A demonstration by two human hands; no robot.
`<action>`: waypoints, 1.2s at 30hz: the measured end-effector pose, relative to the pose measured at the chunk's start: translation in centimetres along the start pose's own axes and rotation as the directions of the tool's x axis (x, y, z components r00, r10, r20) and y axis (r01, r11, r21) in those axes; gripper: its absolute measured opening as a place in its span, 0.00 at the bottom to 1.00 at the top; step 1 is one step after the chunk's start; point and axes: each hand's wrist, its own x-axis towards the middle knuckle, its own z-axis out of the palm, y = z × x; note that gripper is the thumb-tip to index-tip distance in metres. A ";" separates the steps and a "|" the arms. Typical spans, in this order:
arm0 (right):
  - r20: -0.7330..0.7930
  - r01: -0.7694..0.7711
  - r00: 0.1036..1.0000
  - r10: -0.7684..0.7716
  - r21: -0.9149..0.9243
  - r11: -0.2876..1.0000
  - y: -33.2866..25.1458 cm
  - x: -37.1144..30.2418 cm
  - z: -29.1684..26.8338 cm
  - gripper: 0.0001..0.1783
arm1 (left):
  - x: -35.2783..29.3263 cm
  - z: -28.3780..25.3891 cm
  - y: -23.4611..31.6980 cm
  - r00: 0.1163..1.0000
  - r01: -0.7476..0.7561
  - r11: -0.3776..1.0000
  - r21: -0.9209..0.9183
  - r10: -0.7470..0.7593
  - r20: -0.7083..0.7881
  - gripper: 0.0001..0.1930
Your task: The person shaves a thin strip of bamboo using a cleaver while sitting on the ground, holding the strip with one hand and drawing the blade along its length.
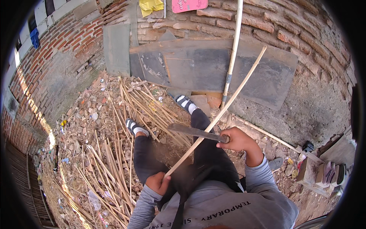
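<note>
The right hand (240, 140) is closed around the handle of a knife (190, 131), fingers wrapped and the blade pointing left; that firm hold probably keeps the long blade from twisting. The left hand (157, 184) is clamped on the near end of a pale strip (244, 78), thumb laid along it, seemingly to steady the strip from below while its far end stands free.

The strip starts in the left fist, rises slantwise over the right thigh, passes beneath the blade left of the right fist, and ends well beyond both hands, before the boards (207, 63). Whether blade and strip touch, I cannot tell.

Farther out, the feet stand apart on the rubble ground (78, 149), likely for balance. One pile (146, 105) of strips lies about the feet, toward the ground's far edge; another pile (110, 171) lies left of the left leg, toward the near edge, perhaps to be within reach. The boards lean on the brick wall (255, 23), a pipe (233, 49) upright in front of them.
</note>
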 end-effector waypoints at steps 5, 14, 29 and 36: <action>-0.287 -0.251 0.922 0.259 0.065 0.966 1.2 -0.8 -2.2 0.16 | -0.4 -0.4 -1.6 0.997 -0.025 0.999 0.037 0.028 -0.077 0.16; 0.051 0.091 0.995 -0.085 -0.130 0.987 -1.7 0.8 2.0 0.17 | 0.6 0.6 -0.2 1.000 -0.025 1.000 0.012 0.025 0.005 0.15; 0.116 0.051 0.993 -0.032 -0.166 0.985 -1.2 -0.4 2.0 0.16 | 0.7 1.3 0.2 1.000 -0.025 1.000 0.002 0.025 -0.013 0.15; -0.352 -0.250 0.895 0.274 0.113 0.962 2.2 -1.4 -1.0 0.17 | -0.8 -1.1 -1.4 1.000 0.024 0.996 0.082 -0.023 -0.011 0.15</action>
